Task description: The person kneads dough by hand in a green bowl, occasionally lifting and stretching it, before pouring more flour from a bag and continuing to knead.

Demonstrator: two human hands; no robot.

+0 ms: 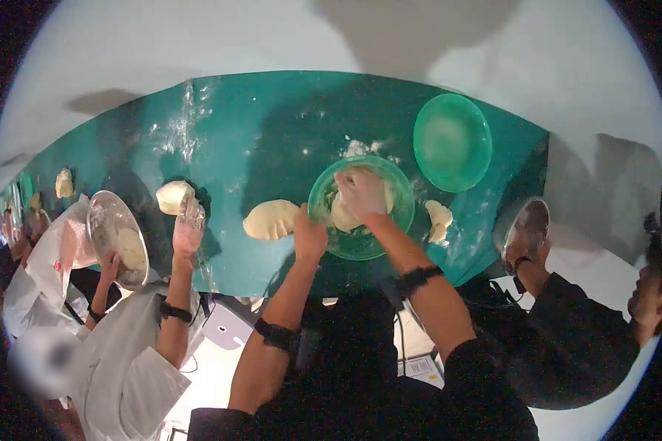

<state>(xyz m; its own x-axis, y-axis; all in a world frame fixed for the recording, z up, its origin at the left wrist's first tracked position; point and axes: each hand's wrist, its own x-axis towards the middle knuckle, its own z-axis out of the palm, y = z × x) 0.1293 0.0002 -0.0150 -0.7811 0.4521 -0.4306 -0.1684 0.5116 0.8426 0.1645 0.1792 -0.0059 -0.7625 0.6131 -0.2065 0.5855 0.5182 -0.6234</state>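
Note:
A translucent green bowl (pixel 399 234) stands on the green table in front of me, with a lump of pale dough (pixel 343 217) in it. My right hand (pixel 363 194) reaches into the bowl, its fingers curled into the dough and partly hidden. At the bowl's left rim, my left hand (pixel 311 234) is closed on the edge. Another smooth oval of dough (pixel 271 220) lies on the table just left of that hand. To the right of the bowl sits a smaller, ragged dough piece (pixel 439 222).
A second green bowl (pixel 452 142) stands at the back right, near scattered flour (pixel 360 147). On my left, a co-worker's hand (pixel 189 226) touches dough (pixel 175 197), beside a bowl (pixel 103 234). Another person's hands hold a metal bowl (pixel 529 222) on my right.

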